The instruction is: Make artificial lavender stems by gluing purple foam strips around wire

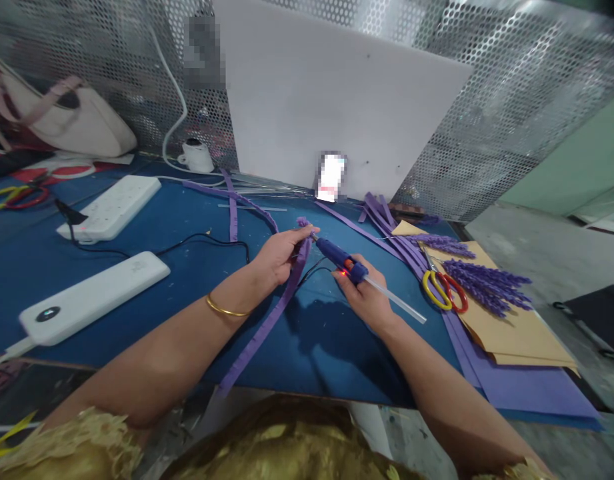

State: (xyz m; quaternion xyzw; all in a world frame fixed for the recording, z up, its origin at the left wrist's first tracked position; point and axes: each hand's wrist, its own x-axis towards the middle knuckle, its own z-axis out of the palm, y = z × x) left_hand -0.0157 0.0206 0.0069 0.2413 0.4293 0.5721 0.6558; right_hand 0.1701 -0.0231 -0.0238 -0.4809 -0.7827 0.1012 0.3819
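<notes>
My left hand (281, 255) pinches a fringed purple paper strip (259, 347), whose rolled, ruffled end pokes up above the fingertips. The strip's long tail hangs down across the blue table to its front edge. In my right hand (365, 297) is a blue glue gun (337, 257) with a small red light glowing. A clear glue stick (397, 300) sticks out of its back. The nozzle meets the purple strip close to my left fingertips; whether glue is coming out cannot be made out.
Yellow-and-red scissors (444, 291), purple flower sprigs (487, 283) and tan paper (517, 337) lie at right. More purple strips (387, 227) are behind. A white power strip (119, 207) and a white power bank (97, 297) lie left. A phone (331, 177) leans on the white board (337, 87).
</notes>
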